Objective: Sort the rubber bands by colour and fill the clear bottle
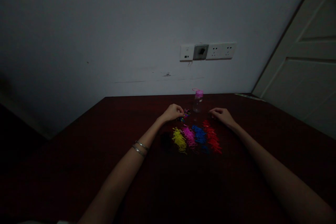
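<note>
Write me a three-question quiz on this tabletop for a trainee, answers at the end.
1. Multiple choice: what colour is the lid of the clear bottle?
a) green
b) pink
c) orange

2. True or false: the blue strands lie between the pink strands and the red strands.

3. Short answer: which hand has its fingertips at the small mixed-colour pile?

Key:
1. b
2. True
3. The left hand
</note>
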{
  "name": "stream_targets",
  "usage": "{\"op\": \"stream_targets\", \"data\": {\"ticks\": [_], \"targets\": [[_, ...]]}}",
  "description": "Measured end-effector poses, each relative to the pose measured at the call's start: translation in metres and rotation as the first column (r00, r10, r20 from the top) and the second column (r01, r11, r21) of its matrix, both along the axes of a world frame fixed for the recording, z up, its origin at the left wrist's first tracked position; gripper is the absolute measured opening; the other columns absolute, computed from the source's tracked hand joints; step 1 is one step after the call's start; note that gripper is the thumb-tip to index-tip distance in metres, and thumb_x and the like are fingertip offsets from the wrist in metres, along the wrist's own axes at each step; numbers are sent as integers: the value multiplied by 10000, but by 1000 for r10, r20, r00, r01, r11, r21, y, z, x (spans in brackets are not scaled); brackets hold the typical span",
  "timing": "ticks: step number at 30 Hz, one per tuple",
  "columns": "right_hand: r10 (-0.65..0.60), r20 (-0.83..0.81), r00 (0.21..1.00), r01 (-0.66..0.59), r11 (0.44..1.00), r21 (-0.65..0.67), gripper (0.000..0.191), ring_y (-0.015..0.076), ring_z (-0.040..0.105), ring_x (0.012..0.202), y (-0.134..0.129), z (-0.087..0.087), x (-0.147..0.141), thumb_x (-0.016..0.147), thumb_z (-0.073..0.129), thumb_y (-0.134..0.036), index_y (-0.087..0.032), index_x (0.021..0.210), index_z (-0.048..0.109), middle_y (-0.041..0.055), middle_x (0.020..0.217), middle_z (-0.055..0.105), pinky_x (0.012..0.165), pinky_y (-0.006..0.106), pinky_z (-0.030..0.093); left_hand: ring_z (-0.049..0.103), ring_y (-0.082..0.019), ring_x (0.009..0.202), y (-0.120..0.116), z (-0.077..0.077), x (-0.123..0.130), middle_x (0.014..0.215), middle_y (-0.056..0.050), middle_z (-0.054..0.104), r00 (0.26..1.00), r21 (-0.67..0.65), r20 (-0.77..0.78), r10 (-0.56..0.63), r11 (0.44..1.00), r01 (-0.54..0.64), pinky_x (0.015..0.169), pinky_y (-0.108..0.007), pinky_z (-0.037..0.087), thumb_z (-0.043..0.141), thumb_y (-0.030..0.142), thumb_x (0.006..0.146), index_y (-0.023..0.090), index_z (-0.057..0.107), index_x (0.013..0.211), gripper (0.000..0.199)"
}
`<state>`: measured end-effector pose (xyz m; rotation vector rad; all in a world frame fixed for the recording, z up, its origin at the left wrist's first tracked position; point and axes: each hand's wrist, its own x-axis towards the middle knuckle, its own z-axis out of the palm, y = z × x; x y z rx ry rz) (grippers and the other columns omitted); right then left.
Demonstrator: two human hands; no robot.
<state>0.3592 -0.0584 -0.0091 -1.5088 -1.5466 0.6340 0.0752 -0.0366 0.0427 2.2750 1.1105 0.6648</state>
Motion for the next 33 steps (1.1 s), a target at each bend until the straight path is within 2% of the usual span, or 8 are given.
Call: {"op": "stream_targets", "data": {"ticks": [6, 13, 17, 21, 26, 33], "targets": [[3, -8, 1000, -3, 1000, 3, 323, 109, 482, 477, -1, 1, -1, 678, 536, -418, -129, 762, 652, 13, 551, 579, 457, 221, 358, 441, -67, 536, -27, 4, 27, 593, 3, 556, 970, -126, -41, -239, 965, 232, 519, -181, 326, 542, 150, 646, 79, 678, 755, 188], [18, 2, 1000, -18, 1000, 7, 318, 117, 500, 499, 0, -2, 1, 682, 529, -418, -132, 748, 651, 17, 560, 585, 473, 226, 366, 412, -58, 482, -35, 0, 33, 527, 25, 512, 934, -184, -85, -347, 927, 328, 481, -186, 291, 576, 198, 676, 83, 677, 802, 199], [8, 6, 1000, -8, 1000, 17, 314, 114, 490, 488, 0, -1, 0, 680, 527, -416, -135, 733, 654, 15, 549, 583, 476, 230, 364, 433, -57, 492, -30, 10, 25, 548, 21, 545, 927, -230, -120, -356, 918, 323, 500, -184, 320, 579, 162, 660, 93, 683, 798, 186], [-3, 1, 1000, 3, 1000, 7, 298, 118, 496, 495, 1, 0, -1, 670, 541, -404, -136, 739, 652, 14, 545, 582, 481, 231, 365, 478, -66, 522, -22, 17, 13, 563, 17, 575, 874, -307, -261, -410, 894, 328, 519, -176, 344, 573, 77, 610, 109, 684, 724, 163], [17, -19, 1000, -17, 1000, -1, 292, 118, 495, 500, 1, -1, -1, 671, 535, -398, -135, 735, 643, 17, 552, 582, 487, 232, 371, 499, -77, 559, -17, 14, 8, 584, 16, 599, 803, -404, -361, -475, 855, 325, 530, -176, 354, 588, 59, 587, 120, 684, 700, 160], [25, -12, 1000, -25, 1000, 9, 280, 122, 499, 504, 0, 1, -1, 670, 531, -386, -139, 733, 646, 16, 557, 585, 491, 236, 379, 481, -74, 537, -15, 10, 9, 564, 22, 596, 811, -379, -393, -433, 880, 286, 521, -173, 344, 606, 49, 549, 124, 662, 629, 123]]}}
